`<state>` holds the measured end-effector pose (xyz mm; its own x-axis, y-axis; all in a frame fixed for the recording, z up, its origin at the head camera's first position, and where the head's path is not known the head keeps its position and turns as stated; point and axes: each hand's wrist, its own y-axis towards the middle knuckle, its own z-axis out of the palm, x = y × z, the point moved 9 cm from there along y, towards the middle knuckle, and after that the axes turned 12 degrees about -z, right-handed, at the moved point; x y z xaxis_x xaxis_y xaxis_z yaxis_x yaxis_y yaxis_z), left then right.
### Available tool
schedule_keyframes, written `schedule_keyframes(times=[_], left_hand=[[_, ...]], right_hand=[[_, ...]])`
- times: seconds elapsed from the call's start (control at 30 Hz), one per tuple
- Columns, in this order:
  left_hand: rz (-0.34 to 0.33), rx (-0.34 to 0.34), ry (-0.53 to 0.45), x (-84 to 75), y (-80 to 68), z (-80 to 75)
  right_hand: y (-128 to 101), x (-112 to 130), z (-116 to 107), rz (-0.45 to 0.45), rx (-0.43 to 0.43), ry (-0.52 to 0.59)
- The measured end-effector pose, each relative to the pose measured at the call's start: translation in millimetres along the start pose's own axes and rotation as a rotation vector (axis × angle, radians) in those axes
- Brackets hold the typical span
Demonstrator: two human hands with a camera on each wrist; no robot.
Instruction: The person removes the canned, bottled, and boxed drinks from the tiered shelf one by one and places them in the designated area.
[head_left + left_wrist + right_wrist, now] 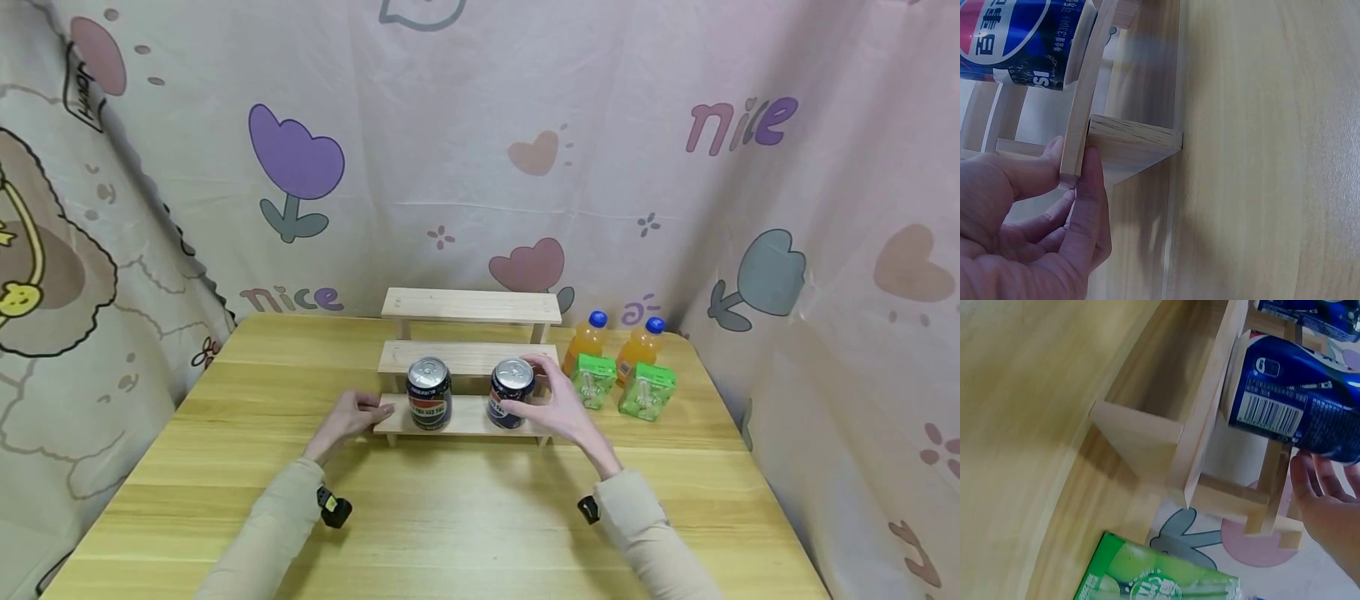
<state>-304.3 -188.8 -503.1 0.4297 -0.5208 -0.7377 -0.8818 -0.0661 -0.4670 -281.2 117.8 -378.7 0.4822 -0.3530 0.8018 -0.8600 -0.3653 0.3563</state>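
Left hand (348, 419) pinched the wooden step shelf's (467, 358) left end; right hand (558, 408) fingers curled around the right Pepsi can (512, 394).

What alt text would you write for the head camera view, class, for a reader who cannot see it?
A person's right hand grips a blue cola can on the lowest step of a small wooden stepped shelf, while the left hand pinches the shelf's left end. A second can stands beside it; orange bottles and green cartons sit to the right.

Both arms stretched forward. Left hand (351, 419) fingers curled, thumb extended. Right hand (557, 404) raised, fingers spread, loosely curved.
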Motion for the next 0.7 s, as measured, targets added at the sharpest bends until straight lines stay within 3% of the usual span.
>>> schedule_keyframes(times=[0.3,0.5,0.7], left_hand=[[-0.011,0.009,-0.017,1.8,0.8,0.2],[-0.007,0.008,-0.023,1.9,0.4,0.1],[0.006,-0.002,-0.01,-0.6,0.3,-0.1]], right_hand=[[3.3,-9.2,5.1,-0.013,-0.069,0.043],[4.9,-31.2,7.4,-0.048,-0.125,0.008],[3.0,-32.7,3.9,-0.066,-0.173,-0.012]])
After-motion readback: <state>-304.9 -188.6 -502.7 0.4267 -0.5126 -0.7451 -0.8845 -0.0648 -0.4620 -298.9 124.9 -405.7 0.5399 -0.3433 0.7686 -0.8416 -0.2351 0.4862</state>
